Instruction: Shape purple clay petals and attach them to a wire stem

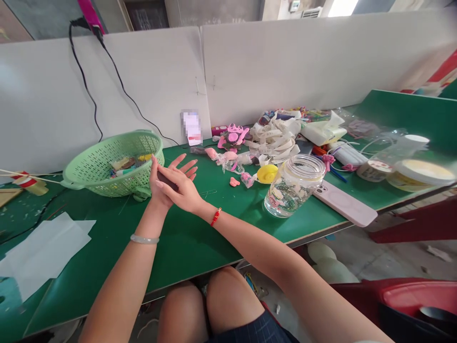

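Observation:
My left hand (161,196) and my right hand (183,193) are pressed palm to palm above the green table (185,238), just in front of the green basket (107,164). A small dark lump (166,181) shows between the two palms. The fingers of both hands are stretched out flat, the right hand lying across the left. A pale bangle is on my left wrist and a red cord on my right wrist.
A glass jar (294,186) lies tilted to the right of my hands, beside a pink phone (344,205). Behind them are a yellow shape (267,174), pink craft bits (232,138), a heap of white strips (276,136) and tubs (417,174). White paper (43,250) lies at the left.

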The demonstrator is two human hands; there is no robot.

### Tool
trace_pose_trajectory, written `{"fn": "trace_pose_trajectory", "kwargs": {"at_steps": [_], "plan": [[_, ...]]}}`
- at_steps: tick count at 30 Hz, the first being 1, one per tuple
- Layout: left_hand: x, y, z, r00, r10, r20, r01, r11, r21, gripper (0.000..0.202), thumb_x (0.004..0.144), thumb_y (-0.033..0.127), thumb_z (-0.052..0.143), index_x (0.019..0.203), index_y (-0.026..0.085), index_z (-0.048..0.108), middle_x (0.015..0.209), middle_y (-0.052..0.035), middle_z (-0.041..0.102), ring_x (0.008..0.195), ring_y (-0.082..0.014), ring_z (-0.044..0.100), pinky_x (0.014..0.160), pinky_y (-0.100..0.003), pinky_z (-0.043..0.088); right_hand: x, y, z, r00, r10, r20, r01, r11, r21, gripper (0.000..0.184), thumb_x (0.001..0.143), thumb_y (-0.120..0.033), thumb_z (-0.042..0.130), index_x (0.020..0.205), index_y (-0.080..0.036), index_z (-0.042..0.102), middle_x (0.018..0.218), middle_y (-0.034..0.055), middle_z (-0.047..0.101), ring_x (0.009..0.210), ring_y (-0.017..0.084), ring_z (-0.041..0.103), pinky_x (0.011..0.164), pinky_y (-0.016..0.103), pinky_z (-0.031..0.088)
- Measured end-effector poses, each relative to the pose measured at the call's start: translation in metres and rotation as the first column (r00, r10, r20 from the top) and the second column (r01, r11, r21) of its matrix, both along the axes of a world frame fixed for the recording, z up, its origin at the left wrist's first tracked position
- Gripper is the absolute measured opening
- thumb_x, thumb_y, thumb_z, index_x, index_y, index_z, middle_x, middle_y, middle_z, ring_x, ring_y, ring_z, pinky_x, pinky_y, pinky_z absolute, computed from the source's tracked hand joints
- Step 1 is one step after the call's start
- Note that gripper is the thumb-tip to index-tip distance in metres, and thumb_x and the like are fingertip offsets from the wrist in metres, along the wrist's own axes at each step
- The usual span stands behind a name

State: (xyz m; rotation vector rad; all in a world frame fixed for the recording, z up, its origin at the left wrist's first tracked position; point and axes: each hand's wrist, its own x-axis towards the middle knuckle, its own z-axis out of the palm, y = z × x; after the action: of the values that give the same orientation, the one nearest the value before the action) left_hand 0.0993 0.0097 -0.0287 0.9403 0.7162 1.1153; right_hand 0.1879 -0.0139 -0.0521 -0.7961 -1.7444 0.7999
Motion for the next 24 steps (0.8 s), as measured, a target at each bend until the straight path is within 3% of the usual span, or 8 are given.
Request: {"fn": "trace_pose_trajectory", "kwargs": {"at_steps": [3,6,11,13,14,17,20,24], "plan": [[0.018,-0.003,-0.008,0.999,-0.031,-0.026,0.033,0.997,0.063,0.063,0.089,0.075,0.052,0.128,0.028,0.068,0.14,-0.0116,0.069,0.142,-0.034,0.055,0.115,-0.057,0.046,0.012,0.012,0.0,0.99,-0.142,0.009,0.14,0.983,0.118,0.079,0.099,-0.068,0.038,0.16,-0.019,0.043,0.164,0.0078,0.045,0.161,0.028,0.026,0.135,0.044,0.008],[0.037,-0.005,-0.018,0.999,0.021,-0.027,-0.017,0.989,0.148,0.045,0.083,0.05,0.071,0.121,0.026,0.073,0.141,-0.0079,0.069,0.145,-0.0321,0.052,0.118,-0.05,0.046,0.023,0.026,-0.003,0.947,-0.309,-0.087,0.305,0.951,-0.059,0.081,0.1,-0.071,0.024,0.164,-0.021,0.034,0.172,0.0061,0.032,0.165,0.026,0.006,0.132,0.052,-0.007],[0.032,-0.003,-0.021,0.98,0.197,-0.007,-0.19,0.954,0.234,0.037,0.067,0.026,0.085,0.103,0.025,0.079,0.123,-0.0059,0.078,0.132,-0.0299,0.063,0.111,-0.043,0.053,0.018,0.027,-0.002,0.888,-0.285,-0.361,0.223,0.953,-0.203,0.088,0.094,-0.073,0.041,0.163,-0.019,0.031,0.174,0.0081,0.021,0.166,0.022,0.0,0.134,0.045,-0.001],[0.025,-0.001,-0.02,0.967,0.254,0.002,-0.246,0.936,0.252,0.041,0.062,0.022,0.089,0.102,0.025,0.079,0.115,-0.0059,0.08,0.122,-0.028,0.069,0.104,-0.04,0.056,0.013,0.023,0.001,0.84,-0.265,-0.474,0.137,0.948,-0.287,0.088,0.088,-0.069,0.055,0.159,-0.02,0.035,0.172,0.0095,0.027,0.164,0.023,0.012,0.134,0.044,0.012],[0.023,0.0,-0.02,0.963,0.271,0.004,-0.263,0.929,0.261,0.041,0.062,0.022,0.09,0.101,0.024,0.08,0.11,-0.0057,0.08,0.116,-0.0264,0.072,0.1,-0.038,0.058,0.011,0.021,0.002,0.807,-0.257,-0.532,0.066,0.934,-0.35,0.084,0.086,-0.066,0.061,0.153,-0.021,0.04,0.166,0.0111,0.037,0.16,0.025,0.026,0.132,0.044,0.023],[0.02,0.002,-0.021,0.959,0.282,0.026,-0.278,0.921,0.272,0.038,0.066,0.03,0.091,0.103,0.024,0.079,0.096,-0.0034,0.079,0.097,-0.0206,0.074,0.086,-0.03,0.059,0.009,0.019,0.005,0.686,-0.228,-0.691,-0.212,0.845,-0.49,0.051,0.083,-0.062,0.067,0.114,-0.021,0.062,0.119,0.0085,0.068,0.121,0.024,0.064,0.105,0.039,0.054],[0.021,0.004,-0.023,0.95,0.299,0.088,-0.312,0.918,0.244,0.036,0.07,0.038,0.091,0.1,0.023,0.078,0.092,-0.0018,0.077,0.088,-0.0159,0.072,0.078,-0.025,0.057,0.009,0.017,0.006,0.617,-0.205,-0.76,-0.325,0.813,-0.483,0.036,0.082,-0.057,0.071,0.083,-0.022,0.061,0.084,0.0007,0.064,0.089,0.018,0.066,0.082,0.03,0.057],[0.019,0.006,-0.022,0.913,0.371,0.172,-0.387,0.919,0.074,0.038,0.076,0.049,0.086,0.069,0.019,0.063,0.066,0.0037,0.064,0.062,-0.008,0.062,0.061,-0.019,0.05,0.004,0.013,0.002,0.711,-0.146,-0.688,-0.265,0.851,-0.454,0.033,0.074,-0.045,0.083,0.092,-0.022,0.068,0.09,-0.0001,0.069,0.091,0.016,0.065,0.088,0.029,0.054]]}}
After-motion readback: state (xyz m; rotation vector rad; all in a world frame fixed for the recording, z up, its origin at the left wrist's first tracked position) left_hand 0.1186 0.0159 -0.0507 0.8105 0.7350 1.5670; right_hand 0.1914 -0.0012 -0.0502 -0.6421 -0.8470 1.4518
